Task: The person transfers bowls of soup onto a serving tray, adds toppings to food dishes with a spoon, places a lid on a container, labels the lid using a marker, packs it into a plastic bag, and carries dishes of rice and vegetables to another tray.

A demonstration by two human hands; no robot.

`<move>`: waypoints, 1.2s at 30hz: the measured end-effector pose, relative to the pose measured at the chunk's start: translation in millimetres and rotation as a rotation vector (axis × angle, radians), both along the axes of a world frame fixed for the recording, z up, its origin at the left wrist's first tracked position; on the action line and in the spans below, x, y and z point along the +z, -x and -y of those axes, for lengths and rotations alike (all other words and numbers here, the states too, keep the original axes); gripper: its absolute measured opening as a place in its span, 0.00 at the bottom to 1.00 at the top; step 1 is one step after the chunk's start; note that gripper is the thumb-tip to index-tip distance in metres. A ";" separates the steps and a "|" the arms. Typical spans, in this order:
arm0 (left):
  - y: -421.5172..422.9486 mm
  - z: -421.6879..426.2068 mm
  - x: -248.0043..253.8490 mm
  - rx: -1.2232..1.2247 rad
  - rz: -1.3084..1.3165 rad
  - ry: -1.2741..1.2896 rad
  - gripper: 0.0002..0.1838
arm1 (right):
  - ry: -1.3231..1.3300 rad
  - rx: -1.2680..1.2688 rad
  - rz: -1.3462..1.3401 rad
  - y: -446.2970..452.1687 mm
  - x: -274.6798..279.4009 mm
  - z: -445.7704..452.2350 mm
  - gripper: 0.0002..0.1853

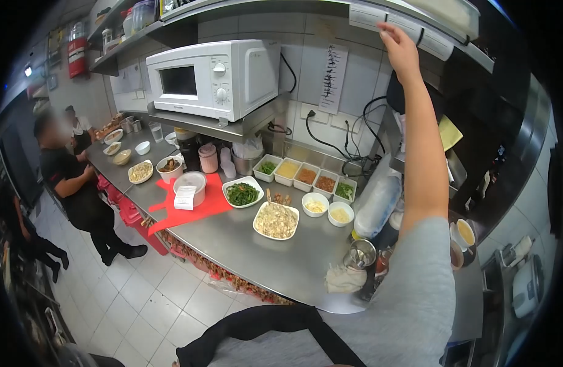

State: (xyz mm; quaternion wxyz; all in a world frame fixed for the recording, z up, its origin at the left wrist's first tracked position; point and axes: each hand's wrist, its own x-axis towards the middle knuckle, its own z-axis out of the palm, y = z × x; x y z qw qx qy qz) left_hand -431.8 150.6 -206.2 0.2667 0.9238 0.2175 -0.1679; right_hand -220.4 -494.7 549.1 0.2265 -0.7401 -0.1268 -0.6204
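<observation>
My right hand (400,51) is raised at the upper right, its fingertips beside white paper slips (367,17) along the shelf edge. Its index finger and thumb are slightly apart, with nothing visible between them. My left hand is out of view. On the steel counter below are a square bowl of chopped pale food (276,221), a bowl of leafy greens (242,192) and two small white bowls (315,205). A lidded tub (191,185) with a paper slip against it stands on a red sheet (215,197).
A white microwave (251,79) sits on a wall shelf. Several topping tubs (287,171) line the wall near hanging cables. A metal cup (359,254) and cloth (345,279) lie near my body. A person in black (70,174) stands at the left, others beyond.
</observation>
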 end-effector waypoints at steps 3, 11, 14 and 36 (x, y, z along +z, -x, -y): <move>-22.3 -14.7 -1.6 -0.057 0.068 0.011 0.26 | -0.121 -0.311 0.133 -58.7 27.7 7.7 0.16; -152.5 38.0 128.2 -0.293 0.641 0.353 0.22 | -0.350 0.568 -0.443 -66.9 -190.5 -133.8 0.17; -212.4 86.6 221.8 -0.445 0.826 0.473 0.17 | -0.600 0.580 -0.913 -41.8 -341.5 -239.7 0.19; -303.6 180.4 206.9 -0.863 0.833 0.220 0.13 | -0.590 0.125 -1.008 -34.1 -554.1 -310.1 0.19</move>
